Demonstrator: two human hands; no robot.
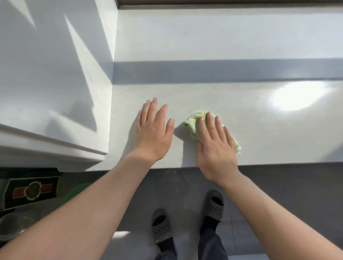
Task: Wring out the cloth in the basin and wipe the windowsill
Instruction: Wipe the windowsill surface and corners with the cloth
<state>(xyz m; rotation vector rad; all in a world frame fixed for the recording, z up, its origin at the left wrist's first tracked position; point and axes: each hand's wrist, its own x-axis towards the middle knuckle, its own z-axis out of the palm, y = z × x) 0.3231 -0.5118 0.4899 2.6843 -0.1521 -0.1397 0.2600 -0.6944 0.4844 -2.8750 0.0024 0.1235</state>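
A light green cloth (193, 124) lies bunched on the pale grey windowsill (241, 104), near its front edge. My right hand (216, 148) presses flat on top of the cloth with straight, wet-looking fingers; the cloth shows past the fingertips and at the right side. My left hand (153, 132) rests flat on the bare sill just left of the cloth, fingers straight, a small gap apart from it. The basin is not clearly in view.
A white wall reveal (55, 83) closes off the sill on the left. A dark window frame (222, 2) runs along the top. Below are my feet in grey slippers (213, 206), a green round object (78, 193) and a patterned mat (31, 191) at lower left.
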